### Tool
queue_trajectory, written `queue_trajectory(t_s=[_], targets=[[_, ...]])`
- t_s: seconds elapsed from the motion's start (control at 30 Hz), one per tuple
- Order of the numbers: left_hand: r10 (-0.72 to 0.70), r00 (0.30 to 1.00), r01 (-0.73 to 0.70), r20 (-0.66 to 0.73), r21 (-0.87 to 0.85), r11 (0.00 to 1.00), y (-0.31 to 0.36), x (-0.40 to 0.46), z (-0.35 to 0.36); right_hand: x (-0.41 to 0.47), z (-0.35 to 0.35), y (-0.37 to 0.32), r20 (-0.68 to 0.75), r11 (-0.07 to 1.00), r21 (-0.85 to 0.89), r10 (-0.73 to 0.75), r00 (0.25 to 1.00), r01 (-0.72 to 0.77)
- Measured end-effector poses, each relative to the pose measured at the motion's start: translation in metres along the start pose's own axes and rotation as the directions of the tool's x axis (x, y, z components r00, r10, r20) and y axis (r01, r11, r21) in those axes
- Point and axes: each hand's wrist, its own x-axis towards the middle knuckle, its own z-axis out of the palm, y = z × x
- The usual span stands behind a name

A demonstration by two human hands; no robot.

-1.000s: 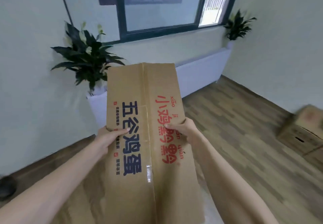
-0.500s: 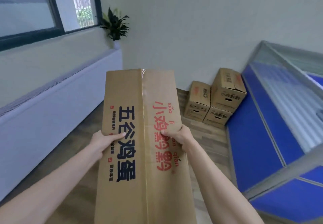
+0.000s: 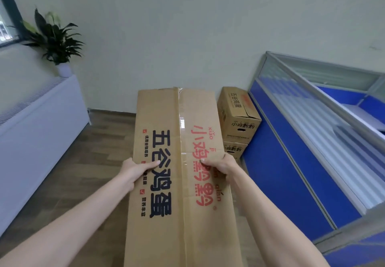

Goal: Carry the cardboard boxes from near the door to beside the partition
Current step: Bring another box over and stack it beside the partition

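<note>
Left hand (image 3: 136, 169) and right hand (image 3: 218, 165) clamp the long brown printed cardboard box (image 3: 179, 183) mid-frame, thumbs on top. Best kept level, steering toward the stacked boxes (image 3: 237, 116) beside the blue partition (image 3: 291, 162) at right.

Soft, even daylight, dim and slightly cool, entering from the window (image 3: 6, 16) at upper left. No hard shadows; only a faint darker patch on the floor (image 3: 73, 183) below the held cardboard box (image 3: 179, 183). Mild sheen along the tape seam (image 3: 182, 120). Strong wide-angle bending: partition (image 3: 291, 162) rails and radiator cover (image 3: 37, 131) curved toward the edges, forearms stretched. Slight softness throughout, plant (image 3: 54, 41) leaves smeared.
</note>
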Motion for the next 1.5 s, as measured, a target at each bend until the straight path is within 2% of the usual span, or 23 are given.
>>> queue_trajectory(t_s=[0.27, 0.53, 0.77, 0.97, 1.17, 1.5], targets=[[-0.03, 0.999, 0.027, 0.039, 0.077, 0.997, 0.081, 0.16, 0.067, 0.158, -0.032, -0.055, -0.034, 0.998, 0.066, 0.019, 0.999, -0.017], [-0.062, 0.998, 0.062, 0.0, 0.124, 0.99, 0.172, 0.328, 0.173, 0.362, -0.092, -0.112, 0.04, 0.99, 0.114, 0.082, 0.996, -0.086], [-0.066, 0.998, 0.066, -0.004, 0.117, 0.991, 0.252, 0.448, 0.259, 0.511, -0.146, -0.164, 0.033, 0.985, 0.153, 0.074, 0.997, -0.078], [-0.09, 0.996, 0.089, 0.009, 0.098, 0.991, 0.292, 0.555, 0.322, 0.634, -0.18, -0.19, 0.019, 0.984, 0.137, 0.113, 0.993, -0.115], [-0.145, 0.989, 0.14, 0.026, 0.125, 0.982, 0.317, 0.695, 0.38, 0.78, -0.198, -0.206, 0.022, 0.972, 0.128, 0.196, 0.98, -0.197], [-0.29, 0.956, 0.283, 0.037, 0.13, 0.95, 0.348, 0.908, 0.462, 1.004, -0.217, -0.22, 0.063, 0.922, 0.162, 0.346, 0.936, -0.352]])
